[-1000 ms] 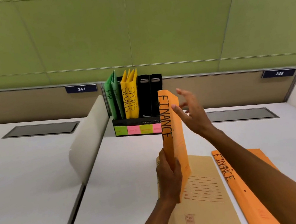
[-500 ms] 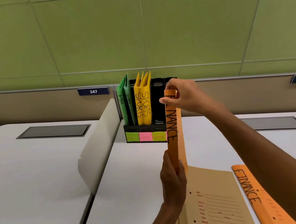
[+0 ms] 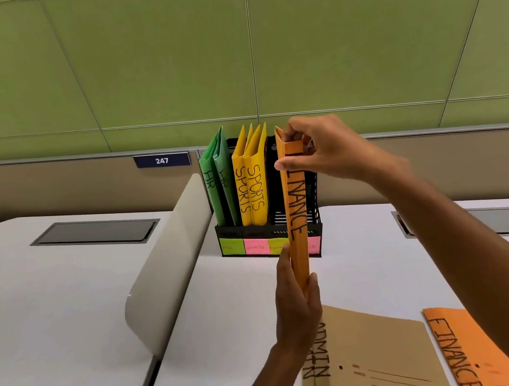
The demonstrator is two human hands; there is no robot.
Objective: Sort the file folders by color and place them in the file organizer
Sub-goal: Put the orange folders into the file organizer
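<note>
An orange folder marked FINANCE (image 3: 297,206) stands upright in front of the black file organizer (image 3: 313,217). My left hand (image 3: 296,305) grips its bottom end and my right hand (image 3: 322,149) pinches its top. The organizer holds two green HR folders (image 3: 219,185) in its left slot and two yellow SPORTS folders (image 3: 250,186) beside them; the slots to the right look dark. Coloured sticky labels (image 3: 256,245) line its front. A tan ADMIN folder (image 3: 381,362) and a second orange FINANCE folder (image 3: 459,354) lie flat on the desk near me.
A curved white divider (image 3: 166,272) separates this desk from the one on the left. Grey cable hatches (image 3: 94,231) are set into both desktops. A green panel wall rises behind, with a plate numbered 247 (image 3: 162,161).
The orange folder has moved forward and up to the organizer. My right hand went from hovering open beside it to pinching its top. The view moved closer to the organizer.
</note>
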